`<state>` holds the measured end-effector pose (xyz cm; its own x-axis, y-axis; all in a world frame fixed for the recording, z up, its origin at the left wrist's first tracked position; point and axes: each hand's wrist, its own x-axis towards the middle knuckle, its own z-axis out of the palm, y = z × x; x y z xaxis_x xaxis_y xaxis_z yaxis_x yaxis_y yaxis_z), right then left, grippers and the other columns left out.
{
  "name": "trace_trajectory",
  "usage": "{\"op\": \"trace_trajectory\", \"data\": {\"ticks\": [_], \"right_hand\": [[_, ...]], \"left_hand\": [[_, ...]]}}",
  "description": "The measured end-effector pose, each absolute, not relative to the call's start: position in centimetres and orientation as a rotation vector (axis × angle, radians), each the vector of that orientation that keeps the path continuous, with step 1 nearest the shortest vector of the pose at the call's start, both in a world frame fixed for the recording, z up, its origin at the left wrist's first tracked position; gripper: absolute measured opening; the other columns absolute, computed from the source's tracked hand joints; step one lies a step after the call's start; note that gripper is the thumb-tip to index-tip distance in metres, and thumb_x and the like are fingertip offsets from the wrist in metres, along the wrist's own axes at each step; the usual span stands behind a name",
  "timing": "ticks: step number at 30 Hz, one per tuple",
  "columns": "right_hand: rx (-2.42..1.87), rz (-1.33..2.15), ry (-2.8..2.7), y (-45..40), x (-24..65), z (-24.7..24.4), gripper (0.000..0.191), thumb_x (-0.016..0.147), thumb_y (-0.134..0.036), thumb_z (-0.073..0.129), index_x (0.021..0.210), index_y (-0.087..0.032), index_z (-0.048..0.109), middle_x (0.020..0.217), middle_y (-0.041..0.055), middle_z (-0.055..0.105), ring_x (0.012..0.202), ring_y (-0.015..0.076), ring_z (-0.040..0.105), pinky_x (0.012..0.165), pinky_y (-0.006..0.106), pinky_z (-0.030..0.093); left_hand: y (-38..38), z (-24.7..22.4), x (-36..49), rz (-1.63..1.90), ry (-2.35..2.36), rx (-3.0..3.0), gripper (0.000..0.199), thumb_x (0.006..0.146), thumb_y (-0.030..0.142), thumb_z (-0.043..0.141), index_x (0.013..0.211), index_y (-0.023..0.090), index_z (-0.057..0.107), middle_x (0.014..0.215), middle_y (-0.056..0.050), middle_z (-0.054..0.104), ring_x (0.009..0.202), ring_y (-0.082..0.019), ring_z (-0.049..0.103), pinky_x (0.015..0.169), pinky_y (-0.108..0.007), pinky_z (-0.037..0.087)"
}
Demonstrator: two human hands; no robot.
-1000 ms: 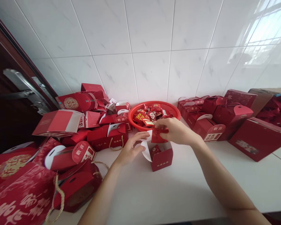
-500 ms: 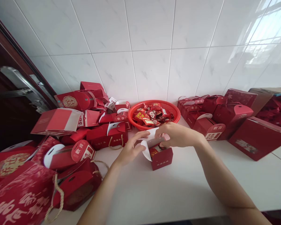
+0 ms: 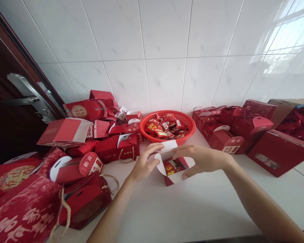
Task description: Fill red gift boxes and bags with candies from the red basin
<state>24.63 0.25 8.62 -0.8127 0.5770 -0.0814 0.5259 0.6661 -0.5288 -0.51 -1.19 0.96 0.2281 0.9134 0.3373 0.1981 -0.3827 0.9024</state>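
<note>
A small red box [image 3: 169, 181] with white inner flaps stands opened on the white table, between my hands. Red-wrapped sweets [image 3: 171, 167] show inside it. My left hand [image 3: 147, 162] is at the box's left side, thumb and fingers apart beside the raised flap. On the right, my right hand [image 3: 199, 158] reaches over the box with its fingers spread, the thumb at the front flap and the fingertips near the back flap. Neither hand is closed around anything. Just behind the box is a red plastic basket [image 3: 192, 130] of wrapped sweets.
Red gift boxes [image 3: 116, 148] and a large red bag [image 3: 22, 212] crowd the left of the table [image 3: 152, 216]. More closed boxes [image 3: 224, 140] and an upright red box [image 3: 278, 152] stand at the right. Behind is a tiled wall [image 3: 164, 81].
The box's front flap has opened outward, showing more of the sweets. My right hand has spread its fingers and its thumb has come forward. The view has shifted slightly.
</note>
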Motion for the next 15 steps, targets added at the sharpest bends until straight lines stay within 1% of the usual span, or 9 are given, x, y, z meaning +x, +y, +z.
{"op": "trace_trajectory", "data": {"ticks": [2, 5, 7, 9, 12, 14, 15], "right_hand": [[-0.951, 0.725, -2.659, -0.3, 25.8, 7.2, 0.048, 0.079, -0.046, 0.078, 0.124, -0.03, 0.069, 0.148, 0.0088, 0.054, 0.135, 0.0346, 0.05, 0.105, 0.047, 0.047], [-0.953, 0.598, -2.49, -1.1, 27.3, 5.2, 0.058, 0.076, -0.052, 0.08, 0.129, -0.033, 0.066, 0.15, 0.0089, 0.051, 0.136, 0.036, 0.05, 0.102, 0.049, 0.051], [-0.979, 0.579, -2.415, -1.2, 28.0, 4.0, 0.065, 0.077, -0.057, 0.078, 0.135, -0.032, 0.061, 0.153, 0.0105, 0.049, 0.135, 0.0357, 0.053, 0.102, 0.05, 0.052], [-0.996, 0.588, -2.346, -1.1, 28.3, 2.9, 0.067, 0.078, -0.062, 0.074, 0.135, -0.029, 0.06, 0.154, 0.0135, 0.047, 0.134, 0.0356, 0.054, 0.104, 0.051, 0.051], [-0.949, 0.58, -2.215, -0.7, 28.0, 1.3, 0.059, 0.087, -0.065, 0.062, 0.131, -0.025, 0.061, 0.151, 0.0162, 0.05, 0.134, 0.0345, 0.053, 0.104, 0.05, 0.05], [-0.927, 0.554, -2.127, -0.5, 27.3, 0.4, 0.052, 0.094, -0.063, 0.053, 0.125, -0.024, 0.064, 0.147, 0.0165, 0.054, 0.132, 0.033, 0.055, 0.102, 0.048, 0.051], [-0.926, 0.535, -2.085, -0.5, 26.9, -0.1, 0.048, 0.096, -0.061, 0.05, 0.121, -0.023, 0.065, 0.145, 0.0162, 0.056, 0.13, 0.0321, 0.057, 0.101, 0.047, 0.052]], "left_hand": [[-1.4, 1.0, -0.3, 1.246, 1.067, 1.781, 0.05, 0.068, 0.012, 0.056, 0.114, 0.025, 0.072, 0.133, -0.007, 0.062, 0.128, -0.028, 0.054, 0.109, -0.042, 0.045], [-1.5, 1.0, -0.1, 1.27, 1.077, 1.803, 0.051, 0.066, 0.012, 0.055, 0.112, 0.025, 0.073, 0.14, -0.007, 0.057, 0.137, -0.03, 0.048, 0.115, -0.045, 0.038], [-1.5, 0.9, 0.0, 1.252, 1.042, 1.808, 0.052, 0.065, 0.011, 0.054, 0.112, 0.025, 0.073, 0.14, -0.006, 0.059, 0.137, -0.031, 0.048, 0.116, -0.047, 0.037], [-1.5, 0.7, 0.1, 1.227, 0.997, 1.802, 0.053, 0.064, 0.011, 0.052, 0.111, 0.024, 0.073, 0.133, -0.007, 0.065, 0.132, -0.03, 0.053, 0.115, -0.046, 0.038], [-1.6, 0.5, 0.4, 1.214, 0.959, 1.79, 0.052, 0.064, 0.011, 0.051, 0.109, 0.023, 0.073, 0.119, -0.006, 0.072, 0.123, -0.028, 0.06, 0.11, -0.044, 0.042], [-1.7, 0.4, 0.6, 1.211, 0.952, 1.789, 0.046, 0.066, 0.013, 0.052, 0.106, 0.022, 0.074, 0.117, -0.006, 0.073, 0.119, -0.028, 0.062, 0.108, -0.043, 0.044], [-1.8, 0.4, 0.7, 1.206, 0.95, 1.792, 0.04, 0.069, 0.015, 0.053, 0.102, 0.022, 0.074, 0.117, -0.006, 0.073, 0.118, -0.028, 0.062, 0.107, -0.043, 0.045]]}}
